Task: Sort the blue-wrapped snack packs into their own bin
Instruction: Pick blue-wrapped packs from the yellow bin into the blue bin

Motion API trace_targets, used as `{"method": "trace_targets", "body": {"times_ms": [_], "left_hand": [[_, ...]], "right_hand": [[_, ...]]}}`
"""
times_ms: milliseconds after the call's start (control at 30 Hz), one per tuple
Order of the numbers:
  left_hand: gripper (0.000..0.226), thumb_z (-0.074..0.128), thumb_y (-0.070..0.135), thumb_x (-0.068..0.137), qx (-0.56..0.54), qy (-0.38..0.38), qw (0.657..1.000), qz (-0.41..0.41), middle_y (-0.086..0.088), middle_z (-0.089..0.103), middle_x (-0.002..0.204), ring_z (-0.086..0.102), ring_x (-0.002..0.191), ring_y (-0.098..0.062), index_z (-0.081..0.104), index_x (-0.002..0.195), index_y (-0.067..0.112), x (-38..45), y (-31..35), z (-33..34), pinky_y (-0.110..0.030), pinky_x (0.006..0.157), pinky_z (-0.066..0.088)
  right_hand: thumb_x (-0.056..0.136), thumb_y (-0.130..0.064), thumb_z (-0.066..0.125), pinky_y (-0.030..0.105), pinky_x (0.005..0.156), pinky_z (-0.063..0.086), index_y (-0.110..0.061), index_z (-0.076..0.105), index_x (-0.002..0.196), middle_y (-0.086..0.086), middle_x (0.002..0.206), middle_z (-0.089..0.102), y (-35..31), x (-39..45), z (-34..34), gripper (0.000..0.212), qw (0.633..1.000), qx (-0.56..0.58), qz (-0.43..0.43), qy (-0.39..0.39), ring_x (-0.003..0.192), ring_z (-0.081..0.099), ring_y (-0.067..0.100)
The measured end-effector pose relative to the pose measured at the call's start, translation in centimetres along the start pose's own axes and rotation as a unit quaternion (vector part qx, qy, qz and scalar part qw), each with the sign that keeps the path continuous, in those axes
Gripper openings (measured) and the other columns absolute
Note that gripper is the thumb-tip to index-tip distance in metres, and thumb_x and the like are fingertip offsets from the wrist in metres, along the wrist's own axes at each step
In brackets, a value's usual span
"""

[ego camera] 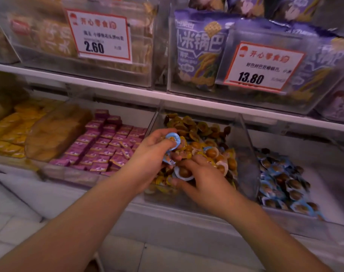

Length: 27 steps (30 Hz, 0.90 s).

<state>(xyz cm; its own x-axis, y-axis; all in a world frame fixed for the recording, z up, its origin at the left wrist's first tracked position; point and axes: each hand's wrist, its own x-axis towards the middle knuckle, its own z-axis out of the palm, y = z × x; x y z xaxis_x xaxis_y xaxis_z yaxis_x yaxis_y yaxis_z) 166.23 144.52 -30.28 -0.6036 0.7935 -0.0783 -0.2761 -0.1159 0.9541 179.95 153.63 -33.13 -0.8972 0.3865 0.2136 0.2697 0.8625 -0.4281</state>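
Blue-wrapped snack packs (172, 142) sit bunched in the left hand (153, 154), whose fingers curl round several of them just above the front of the middle bin (247, 154); one round blue pack stands up between the fingertips and another blue edge pokes out under the palm. Beside it, the right hand (202, 179) reaches into the same bin with fingers spread and slightly bent over the heap, fingertips touching a white-rimmed pack (184, 172) near the front edge; it is not clasped round anything that can be made out. That bin, a clear-walled box on the lower shelf (187, 216), holds mostly yellow-wrapped packs (212, 152) with darker brown ones toward its back. Just to the right, past the clear divider, the neighbouring bin (324, 193) carries a pile of blue packs (279, 179) lying toward its left and front side. To the left of the middle bin lie rows of small purple boxes (106, 146), then yellow packets (12, 132) at the far left. On the upper shelf stand purple bags (198, 50) and two price tags, 2.60 (98, 35) and 13.80 (263, 66).
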Motion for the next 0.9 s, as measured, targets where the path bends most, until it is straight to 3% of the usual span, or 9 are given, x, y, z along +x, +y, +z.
{"method": "trace_targets", "body": {"times_ms": [167,333,400,467,533,600,700,767,900], "left_hand": [[0.02,0.057,0.014,0.098,0.116,0.028,0.991,0.063,-0.003,0.071,0.096,0.067,0.074,-0.017,0.064,0.112,0.026,0.5,-1.3,0.2,-0.026,0.055,0.051],[0.02,0.052,0.011,0.101,0.12,0.033,0.987,0.102,-0.006,0.072,0.098,0.071,0.076,-0.016,0.06,0.109,0.027,1.0,-2.1,1.1,-0.021,0.053,0.053],[0.021,0.05,0.012,0.101,0.134,0.032,0.981,0.134,-0.011,0.071,0.102,0.071,0.082,-0.019,0.057,0.11,0.03,1.1,-2.4,1.9,-0.023,0.06,0.055],[0.023,0.049,0.013,0.102,0.162,0.038,0.966,0.198,-0.002,0.069,0.106,0.071,0.09,-0.013,0.055,0.112,0.034,1.0,-2.8,2.8,-0.026,0.073,0.058],[0.028,0.048,0.015,0.102,0.195,0.045,0.946,0.256,0.01,0.066,0.109,0.068,0.098,-0.005,0.053,0.116,0.038,0.7,-3.2,3.9,-0.019,0.083,0.054],[0.035,0.046,0.013,0.101,0.227,0.036,0.932,0.28,0.017,0.063,0.114,0.062,0.107,-0.001,0.052,0.123,0.04,0.1,-3.7,5.3,-0.017,0.09,0.05],[0.045,0.046,0.011,0.101,0.303,-0.023,0.914,0.27,0.012,0.054,0.136,0.048,0.13,-0.004,0.045,0.137,0.037,-0.5,-4.6,7.2,-0.033,0.108,0.043],[0.053,0.049,0.022,0.099,0.356,-0.061,0.891,0.274,0.013,0.039,0.151,0.03,0.145,-0.011,0.033,0.148,0.035,-0.8,-4.7,8.2,-0.042,0.117,0.031],[0.064,0.044,0.047,0.093,0.363,-0.123,0.86,0.338,0.012,0.021,0.161,0.012,0.151,-0.007,0.023,0.152,0.032,-1.2,-4.2,9.3,-0.028,0.121,0.015]], "right_hand": [[0.083,-0.047,0.066,0.035,0.071,0.05,-0.035,0.064,0.105,-0.013,0.092,0.058,0.9,0.1,-0.8,0.024,0.999,0.027,0.017,0.018,0.087,0.056,0.008],[0.082,-0.025,0.076,0.015,0.062,0.049,-0.023,0.071,0.098,-0.01,0.082,0.07,1.7,0.3,-1.9,0.017,0.944,0.248,0.163,0.143,0.073,0.064,-0.001],[0.084,-0.018,0.074,0.02,0.047,0.046,-0.018,0.071,0.097,-0.002,0.075,0.071,1.7,0.5,-2.6,0.013,0.876,0.383,0.241,0.17,0.056,0.062,0.006],[0.087,-0.019,0.068,0.024,0.041,0.045,-0.01,0.068,0.104,0.009,0.086,0.072,1.5,0.4,-3.5,0.019,0.747,0.573,0.3,0.156,0.057,0.065,0.016],[0.091,-0.024,0.06,0.03,0.052,0.054,-0.004,0.064,0.117,0.017,0.105,0.072,0.8,0.1,-4.3,0.033,0.621,0.714,0.309,0.096,0.076,0.071,0.024],[0.093,-0.03,0.054,0.038,0.076,0.059,-0.007,0.064,0.124,0.017,0.114,0.07,0.1,-0.3,-4.5,0.04,0.575,0.765,0.288,0.046,0.094,0.068,0.027],[0.093,-0.033,0.061,0.042,0.107,0.045,-0.013,0.066,0.125,0.011,0.122,0.069,-0.8,-0.7,-4.6,0.038,0.546,0.78,0.293,0.087,0.114,0.064,0.022],[0.091,-0.028,0.067,0.043,0.108,0.045,-0.014,0.066,0.124,0.01,0.12,0.07,-0.6,-1.0,-5.0,0.036,0.542,0.775,0.296,0.138,0.114,0.065,0.023],[0.082,-0.021,0.075,0.045,0.092,0.055,-0.012,0.068,0.115,0.013,0.107,0.074,1.2,-2.4,-6.8,0.035,0.629,0.71,0.238,0.207,0.1,0.071,0.028]]}}
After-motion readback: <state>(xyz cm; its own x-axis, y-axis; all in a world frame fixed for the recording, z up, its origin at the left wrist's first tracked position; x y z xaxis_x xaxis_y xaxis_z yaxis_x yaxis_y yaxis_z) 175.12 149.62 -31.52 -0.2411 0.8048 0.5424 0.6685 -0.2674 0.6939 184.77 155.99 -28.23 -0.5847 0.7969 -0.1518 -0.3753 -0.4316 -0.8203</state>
